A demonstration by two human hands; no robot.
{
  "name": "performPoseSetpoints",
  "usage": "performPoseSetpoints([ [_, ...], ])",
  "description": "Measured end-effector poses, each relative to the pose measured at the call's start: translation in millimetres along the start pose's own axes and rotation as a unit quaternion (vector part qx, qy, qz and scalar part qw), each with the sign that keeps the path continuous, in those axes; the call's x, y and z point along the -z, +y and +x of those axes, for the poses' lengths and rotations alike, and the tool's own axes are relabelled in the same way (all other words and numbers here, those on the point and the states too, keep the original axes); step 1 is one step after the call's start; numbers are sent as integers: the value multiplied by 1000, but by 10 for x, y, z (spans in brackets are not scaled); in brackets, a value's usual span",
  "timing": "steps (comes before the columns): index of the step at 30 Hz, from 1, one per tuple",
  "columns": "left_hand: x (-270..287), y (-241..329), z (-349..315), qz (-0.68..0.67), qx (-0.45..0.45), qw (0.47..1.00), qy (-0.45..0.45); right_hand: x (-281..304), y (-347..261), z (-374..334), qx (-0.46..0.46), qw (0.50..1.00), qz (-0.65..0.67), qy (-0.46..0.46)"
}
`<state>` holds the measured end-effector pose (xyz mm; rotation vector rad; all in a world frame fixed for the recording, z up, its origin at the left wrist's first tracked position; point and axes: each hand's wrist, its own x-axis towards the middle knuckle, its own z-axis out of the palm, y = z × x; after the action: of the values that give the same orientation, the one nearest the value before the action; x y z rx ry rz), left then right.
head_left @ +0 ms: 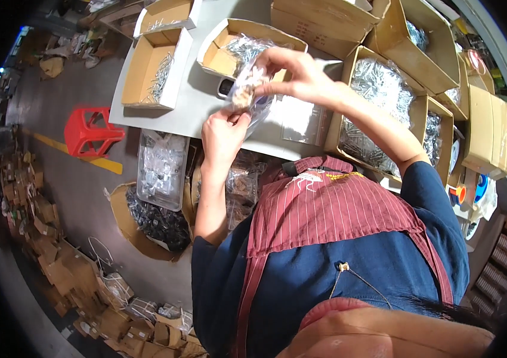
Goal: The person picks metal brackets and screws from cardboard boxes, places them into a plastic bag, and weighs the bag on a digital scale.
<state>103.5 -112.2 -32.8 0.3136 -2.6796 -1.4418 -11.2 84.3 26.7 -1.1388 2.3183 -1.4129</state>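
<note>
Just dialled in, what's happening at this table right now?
A person in a striped red apron holds a small clear plastic bag of pale little parts above the grey table. The right hand pinches the bag's top, and the left hand grips its lower edge. Open cardboard boxes of shiny metal screws stand around, and a clear plastic tray of bagged parts sits below the table edge.
</note>
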Motion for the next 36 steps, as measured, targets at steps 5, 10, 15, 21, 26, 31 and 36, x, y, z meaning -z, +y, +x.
performPoseSetpoints([
  [5, 19, 39, 96, -262, 98, 955, -94, -30, 243, -252, 65, 987, -145, 35],
  [10, 28, 96, 36, -195, 62, 978, -32, 17, 32, -353, 207, 925, -301, 105],
  [15, 95, 178, -15, -31, 28, 999, 28, -64, -18, -441, 279, 865, -415, 34],
  [21, -1, 523, -180, -98, -32, 994, -29, -235, -149, -531, 336, 851, -401, -43],
  [26, 66, 460, -101, -194, 47, 978, -60, -236, -57, -424, 207, 923, -287, -150],
  [31, -1, 213, -99, -261, 61, 962, -48, -196, 602, 347, 113, 948, -291, 63],
  [36, -135, 247, -183, -243, 65, 967, -41, -703, 1183, 612, -14, 861, -507, -37],
])
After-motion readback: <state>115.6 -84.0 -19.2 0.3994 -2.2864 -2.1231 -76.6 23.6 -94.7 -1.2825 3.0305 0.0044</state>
